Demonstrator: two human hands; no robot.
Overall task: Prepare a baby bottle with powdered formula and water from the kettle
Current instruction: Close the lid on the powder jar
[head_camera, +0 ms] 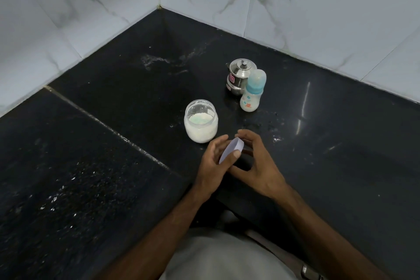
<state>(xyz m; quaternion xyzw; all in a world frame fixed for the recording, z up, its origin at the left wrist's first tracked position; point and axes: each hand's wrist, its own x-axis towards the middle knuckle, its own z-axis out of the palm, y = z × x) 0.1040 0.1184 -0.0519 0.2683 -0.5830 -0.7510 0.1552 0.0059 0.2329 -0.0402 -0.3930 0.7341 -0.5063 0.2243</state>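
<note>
- Holding a white lid (230,149), the left hand (212,167) has its thumb curled over the lid's near edge and its fingers behind the far side, so the lid stands tilted on edge above the table (113,166).
- Beside it, the right hand (261,163) is spread with its fingers loosely bent around the lid's right rim; whether the fingertips touch the lid or only hover by it I cannot tell.
- Both hands are close together at the near middle of the dark stone table, just in front of the jar (201,121).
- The jar is clear and open at the top, upright, and holds white powder that fills roughly its lower half.
- Farther back and to the right stands the baby bottle (252,91), upright, with a light blue collar and a clear cap over the teat; it has small printed marks on its body.
- A small steel kettle (238,76) with a knobbed lid and a red label sits just behind the bottle on its left, touching it or nearly so.
- Drops and smears of water lie on the table to the right of the jar and in front of the bottle, and a pale smear shows near the back corner.
- White marble-look wall tiles (318,7) meet at the corner behind the table.
</note>
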